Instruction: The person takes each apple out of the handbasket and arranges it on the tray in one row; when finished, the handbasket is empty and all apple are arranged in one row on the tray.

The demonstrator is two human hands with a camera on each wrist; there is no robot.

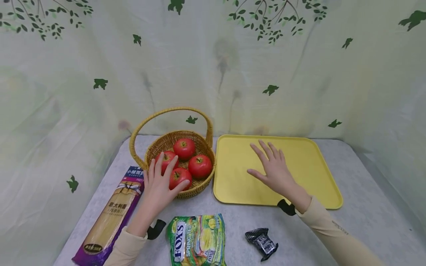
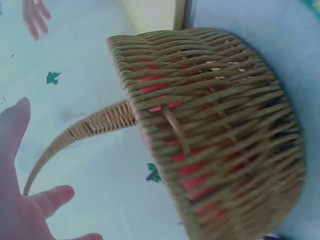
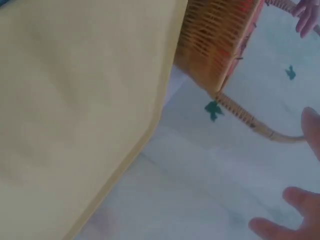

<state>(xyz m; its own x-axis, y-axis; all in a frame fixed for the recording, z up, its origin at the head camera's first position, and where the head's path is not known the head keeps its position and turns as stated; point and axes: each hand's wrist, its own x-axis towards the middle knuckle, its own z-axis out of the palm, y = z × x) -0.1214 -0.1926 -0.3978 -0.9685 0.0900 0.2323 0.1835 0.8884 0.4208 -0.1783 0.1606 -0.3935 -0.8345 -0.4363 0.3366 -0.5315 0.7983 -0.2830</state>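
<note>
A wicker basket (image 1: 203,186) with a tall arched handle (image 1: 181,109) holds several red apples (image 1: 200,166). Over its near left side is my left hand (image 1: 159,190), fingers spread and holding nothing; in the head view it overlaps part of the apples. The left wrist view shows the basket's woven side (image 2: 215,125), with red showing through the gaps. My right hand (image 1: 276,173) hovers above the yellow tray (image 1: 239,184), its fingers spread apart and nothing in them. In the right wrist view the tray (image 3: 75,100) fills the left side.
Left of the basket lies a long pack of spaghetti (image 1: 114,218). At the front are a green Fox's candy bag (image 1: 198,240) and a small black wrapped packet (image 1: 262,243). A leaf-printed curtain (image 1: 216,66) stands behind the grey table (image 1: 359,207).
</note>
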